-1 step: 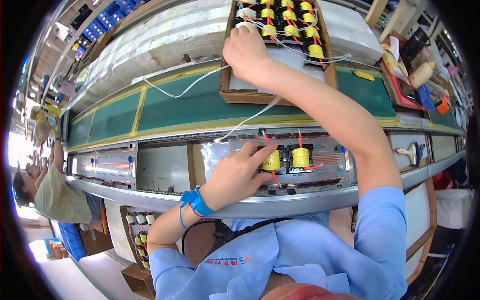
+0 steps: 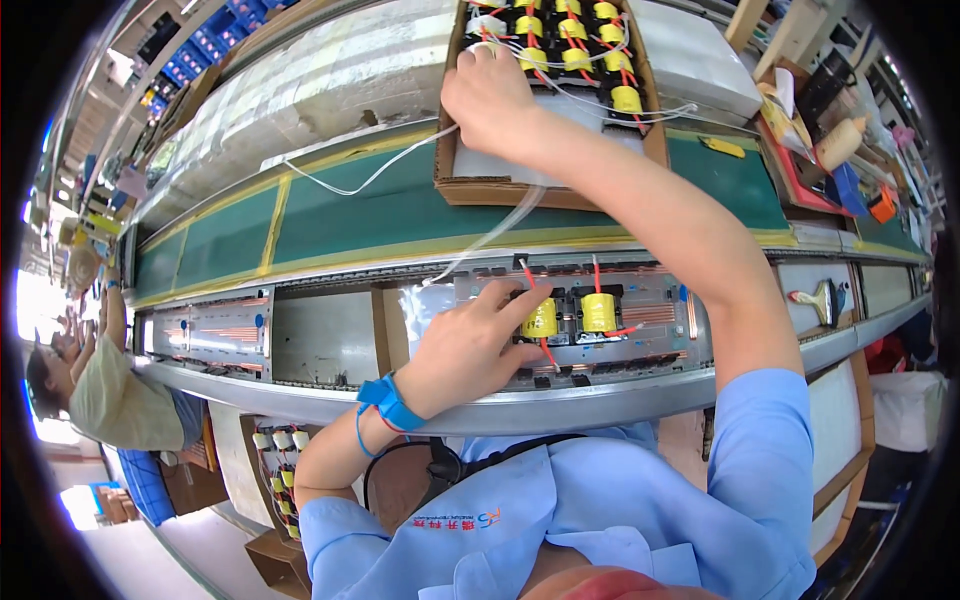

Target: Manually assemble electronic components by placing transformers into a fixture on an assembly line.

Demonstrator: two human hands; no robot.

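My left hand (image 2: 468,340) reaches over a flat fixture plate (image 2: 655,350), thumb and forefinger closed round a yellow-wrapped transformer (image 2: 540,318) with red leads. To the right of it on the plate sits a second yellow transformer (image 2: 598,313), untouched. My right hand (image 2: 488,98) is stretched forward over a cardboard box (image 2: 520,192), its fingertips down on a white-wrapped transformer (image 2: 487,45) at the box's left side. The hand partly hides that piece. A white wire (image 2: 490,236) hangs from the box, blurred, its end above the plate.
Several yellow transformers (image 2: 626,99) with red leads stand in rows in the box. Behind the green belt (image 2: 370,215) stretch white foam blocks (image 2: 310,85). Another fixture plate (image 2: 210,330) lies left on the metal rail. A person (image 2: 120,395) works at the far left.
The white wire hanging below the box has swung slightly left. Both hands keep nearly the same place and hold; the view has shifted a little.
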